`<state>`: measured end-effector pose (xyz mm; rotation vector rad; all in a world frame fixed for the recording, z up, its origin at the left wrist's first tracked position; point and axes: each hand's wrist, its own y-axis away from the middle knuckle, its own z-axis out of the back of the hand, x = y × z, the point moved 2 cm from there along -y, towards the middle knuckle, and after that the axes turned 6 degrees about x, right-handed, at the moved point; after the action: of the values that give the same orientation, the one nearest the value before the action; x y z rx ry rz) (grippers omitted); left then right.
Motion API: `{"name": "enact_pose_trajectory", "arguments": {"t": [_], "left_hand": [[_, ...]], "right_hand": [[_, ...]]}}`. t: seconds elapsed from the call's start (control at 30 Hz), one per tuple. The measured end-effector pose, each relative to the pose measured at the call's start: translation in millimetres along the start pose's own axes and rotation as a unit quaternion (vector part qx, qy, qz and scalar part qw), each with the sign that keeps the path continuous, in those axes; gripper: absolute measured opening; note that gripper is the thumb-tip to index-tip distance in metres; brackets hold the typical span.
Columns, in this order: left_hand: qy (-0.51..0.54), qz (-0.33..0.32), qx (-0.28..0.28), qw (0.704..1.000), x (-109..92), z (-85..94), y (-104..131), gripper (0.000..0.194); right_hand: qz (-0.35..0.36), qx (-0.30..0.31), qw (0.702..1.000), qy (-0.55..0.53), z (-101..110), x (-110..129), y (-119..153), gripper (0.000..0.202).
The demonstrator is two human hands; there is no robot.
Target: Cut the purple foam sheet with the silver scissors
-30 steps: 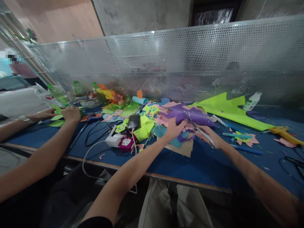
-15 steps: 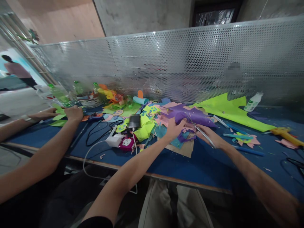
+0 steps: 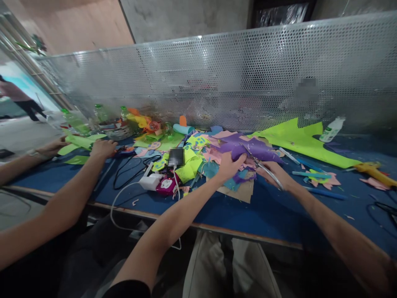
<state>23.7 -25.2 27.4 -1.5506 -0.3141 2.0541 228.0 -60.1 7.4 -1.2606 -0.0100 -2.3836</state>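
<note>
My left hand (image 3: 229, 167) is closed on a small purple craft-sheet piece (image 3: 238, 152), pinching it near the middle of the blue table. Just right of it, my right hand (image 3: 276, 170) grips a pair of metal scissors (image 3: 270, 175), whose blades point up and left at the purple piece. Whether the blades touch its edge is too small to tell. Behind both hands lies a larger purple sheet (image 3: 263, 154). Below them are purple and teal scraps (image 3: 232, 181) on a piece of brown cardboard (image 3: 238, 193).
At the left, a co-worker's hands (image 3: 103, 149) handle light green pieces (image 3: 79, 141). A magenta box (image 3: 168, 186), white plug (image 3: 150, 182) and cables lie left of me. To the right are a lime sheet (image 3: 297, 136), white bottle (image 3: 332, 129) and yellow glue gun (image 3: 374, 173). A perforated metal panel (image 3: 198, 82) stands behind.
My hands keep nearly the same place, still holding the purple piece and scissors. The co-worker's nearer hand has shifted right and the green pieces have moved. A distant person has moved left.
</note>
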Motion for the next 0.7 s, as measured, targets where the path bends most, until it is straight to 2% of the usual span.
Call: {"name": "enact_pose_trajectory", "arguments": {"t": [0.1,0.17,0.3,0.43,0.6,0.7], "left_hand": [[0.002,-0.008,0.02,1.0,6,1.0,-2,0.046],[0.013,0.011,0.026,1.0,11,0.8,-4,0.05],[0.045,0.024,0.032,0.998,18,-1.8,-6,0.046],[0.071,0.019,0.004,0.997,17,-0.4,-9,0.046],[0.071,0.029,-0.026,0.997,17,7.7,-13,0.048],[0.059,0.031,-0.012,0.998,18,10.3,-15,0.045]], "right_hand": [[-0.029,-0.056,0.995,0.072,0,-1,-3,0.043],[-0.038,-0.083,0.992,0.089,0,-3,-5,0.046],[-0.036,-0.091,0.986,0.133,6,-13,-8,0.049],[-0.042,-0.098,0.972,0.211,20,-25,-9,0.046],[-0.117,-0.117,0.944,0.285,31,-35,-9,0.039],[-0.152,-0.129,0.935,0.294,33,-41,-10,0.037]]}}
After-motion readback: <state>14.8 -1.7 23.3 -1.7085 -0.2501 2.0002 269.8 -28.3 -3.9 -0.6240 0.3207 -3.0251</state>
